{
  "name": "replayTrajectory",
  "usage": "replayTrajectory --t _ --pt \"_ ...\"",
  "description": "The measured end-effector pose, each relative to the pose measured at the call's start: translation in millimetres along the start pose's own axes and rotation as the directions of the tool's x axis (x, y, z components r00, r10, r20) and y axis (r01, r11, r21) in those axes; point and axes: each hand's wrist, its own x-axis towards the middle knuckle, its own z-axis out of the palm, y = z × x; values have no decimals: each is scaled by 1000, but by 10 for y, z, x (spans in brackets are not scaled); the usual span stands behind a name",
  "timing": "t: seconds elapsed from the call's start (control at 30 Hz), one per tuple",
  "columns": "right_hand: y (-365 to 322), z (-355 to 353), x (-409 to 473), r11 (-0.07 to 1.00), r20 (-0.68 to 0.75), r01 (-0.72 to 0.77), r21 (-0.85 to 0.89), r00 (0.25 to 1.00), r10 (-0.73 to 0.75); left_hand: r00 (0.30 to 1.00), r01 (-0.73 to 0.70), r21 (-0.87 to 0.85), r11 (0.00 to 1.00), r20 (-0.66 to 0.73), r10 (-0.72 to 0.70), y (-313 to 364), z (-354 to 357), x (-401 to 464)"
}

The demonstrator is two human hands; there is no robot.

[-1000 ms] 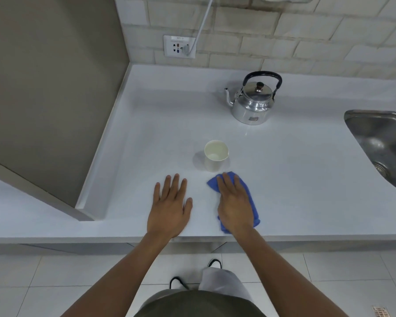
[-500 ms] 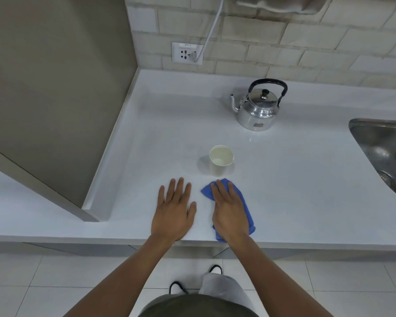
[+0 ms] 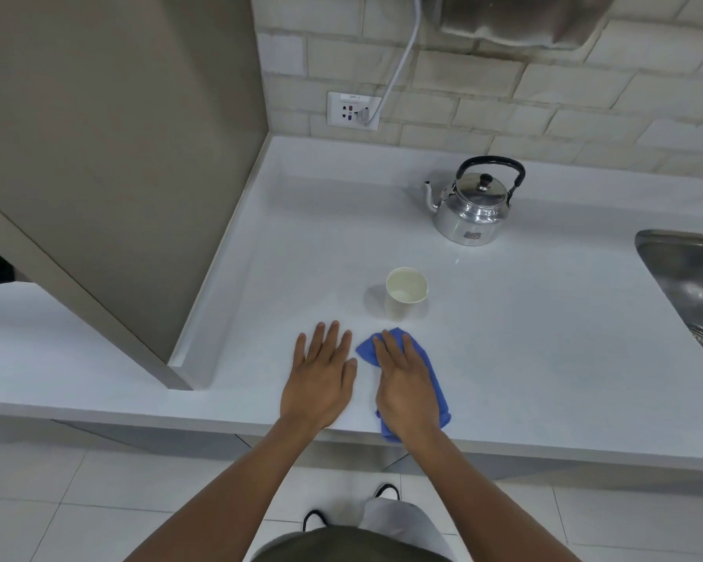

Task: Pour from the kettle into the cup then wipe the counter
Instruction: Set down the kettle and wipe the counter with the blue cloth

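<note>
A shiny metal kettle [image 3: 472,210] with a black handle stands at the back of the white counter [image 3: 524,338]. A white paper cup [image 3: 404,293] stands upright in the middle, in front of the kettle. Just in front of the cup lies a blue cloth [image 3: 437,383]. My right hand [image 3: 404,385] presses flat on the cloth with straight fingers and covers most of it. My left hand [image 3: 321,379] rests flat on the bare counter beside it, fingers spread, holding nothing.
A steel sink [image 3: 690,285] is set into the counter at the right. A beige cabinet side [image 3: 118,156] closes off the left. On the tiled back wall sits a socket [image 3: 353,111] with a white cable plugged in. The counter's front edge runs under my wrists.
My right hand has slid the blue cloth a little to the left, closer to my left hand. The left hand stayed put. The camera tilted up slightly.
</note>
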Motion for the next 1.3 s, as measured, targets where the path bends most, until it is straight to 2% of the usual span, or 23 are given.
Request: replayTrajectory --t 0.1,0.17,0.23,0.27,0.3,0.33,0.4,0.47,0.53,0.63,0.77,0.83,0.93,1.07,1.2,1.3 --pt "-158 130 -123 998 -12 14 67 1000 -13 1000 -8 -77 997 -30 6 -16 3 2" --pt "-277 113 -175 979 -39 19 202 999 -11 995 11 -174 985 -95 -28 58 -41 3" --pt "-305 -77 -169 891 -26 -64 450 996 85 982 26 -255 967 -173 -72 249 -140 -37" --pt "-249 -177 -161 809 29 -140 570 988 150 978 19 -277 961 -195 -75 377 -184 -77" --pt "-160 -259 -156 739 46 -191 647 976 212 980 11 -294 956 -185 -68 510 -218 -122" --pt "-71 -350 -155 713 10 -204 671 964 267 988 21 -312 950 -137 -67 632 -223 -154" --pt "174 -424 -142 773 -162 -191 606 921 354 994 94 -313 945 -21 -106 816 -150 -141" --pt "457 -376 -71 878 -295 -180 444 896 333 982 186 -222 957 26 -185 942 -31 -58" --pt "707 -310 1 949 -314 -203 240 909 274 969 248 -142 958 37 -245 1043 94 24" --pt "885 -302 59 958 -258 -285 34 924 284 961 275 -65 959 29 -273 1074 168 73" --pt "898 -273 48 956 -235 -285 -67 936 262 987 146 42 988 -69 -143 816 150 27" --pt "901 -277 63 954 -232 -289 -78 936 264 986 132 66 989 -111 -124 623 117 43" --pt "868 -276 86 948 -242 -308 -80 929 281 987 114 68 991 -119 -106 407 75 85" --pt "847 -269 94 938 -208 -333 -93 928 308 997 58 100 993 -47 -53 457 127 150" --pt "859 -273 100 939 -204 -332 -89 929 309 987 -142 85 986 -68 148 679 207 157" --pt "881 -264 107 946 -206 -319 -66 932 300 919 -384 90 919 -61 390 733 232 -125"
